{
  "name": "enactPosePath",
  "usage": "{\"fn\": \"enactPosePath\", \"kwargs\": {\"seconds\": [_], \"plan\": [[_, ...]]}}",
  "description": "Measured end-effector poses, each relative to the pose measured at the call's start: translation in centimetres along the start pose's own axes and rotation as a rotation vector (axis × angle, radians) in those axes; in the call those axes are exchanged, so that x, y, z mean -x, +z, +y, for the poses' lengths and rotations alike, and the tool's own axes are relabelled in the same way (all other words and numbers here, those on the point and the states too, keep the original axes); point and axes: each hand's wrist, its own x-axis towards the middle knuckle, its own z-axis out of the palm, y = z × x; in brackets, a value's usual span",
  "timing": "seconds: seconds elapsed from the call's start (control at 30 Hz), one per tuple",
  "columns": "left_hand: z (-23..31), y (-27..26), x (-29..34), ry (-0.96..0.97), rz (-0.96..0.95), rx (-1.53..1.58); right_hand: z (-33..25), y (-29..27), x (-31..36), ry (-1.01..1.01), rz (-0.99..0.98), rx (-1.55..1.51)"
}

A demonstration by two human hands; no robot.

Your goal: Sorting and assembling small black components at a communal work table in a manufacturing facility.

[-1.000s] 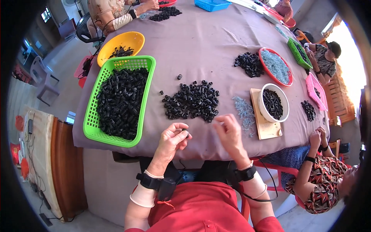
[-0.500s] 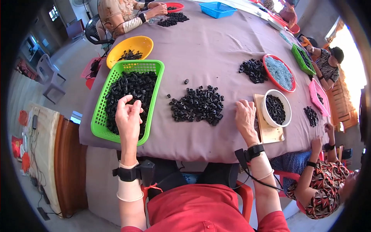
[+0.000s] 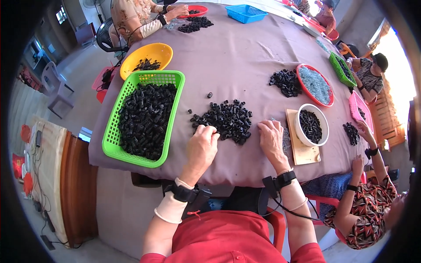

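A loose pile of short black tubular pieces (image 3: 228, 122) lies on the cloth-covered table in front of me. At its near left edge is my left hand (image 3: 202, 149), fingertips drawn together against the pieces; whatever they pinch is hidden. My right hand (image 3: 272, 139) rests just beyond the pile's right side, its fingers curled downward, and I cannot see what is under them. Left of the pile stands a green perforated basket (image 3: 115, 118), heaped with black pieces. A white bowl (image 3: 325, 138) of thin black parts sits on a tan board (image 3: 302, 155) to the right.
Behind the green basket is a yellow bowl (image 3: 163, 51) with some black parts. Another black pile (image 3: 285, 83) adjoins a red-rimmed tray (image 3: 330, 101) of clear pieces. A blue basket (image 3: 246, 15) stands far back. Several people work around the table, one close on my right.
My left hand has moved right and nearer, from over the green basket to the edge of the pile. The right hand has shifted slightly left, closer to the pile.
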Motion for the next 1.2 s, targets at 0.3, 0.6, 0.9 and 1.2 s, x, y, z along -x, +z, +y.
{"fn": "enactPosePath", "kwargs": {"seconds": [0.3, 0.6, 0.9, 1.2], "plan": [[-0.6, 1.9, 0.0, -0.099, -0.121, -0.181, 0.2, -2.6, 1.2, 0.132, 0.100, -0.300], [0.3, 1.6, 0.4, -0.114, -0.105, -0.126, -1.3, -0.5, -0.6, 0.076, 0.012, 0.030], [0.1, 0.6, 3.0, -0.267, -0.144, 0.551, -1.3, 0.4, -1.0, 0.041, -0.101, 0.022], [-0.5, 1.4, 4.2, -0.461, -0.239, 0.985, -7.1, -3.1, 1.1, 0.502, -0.077, -0.998]]}}
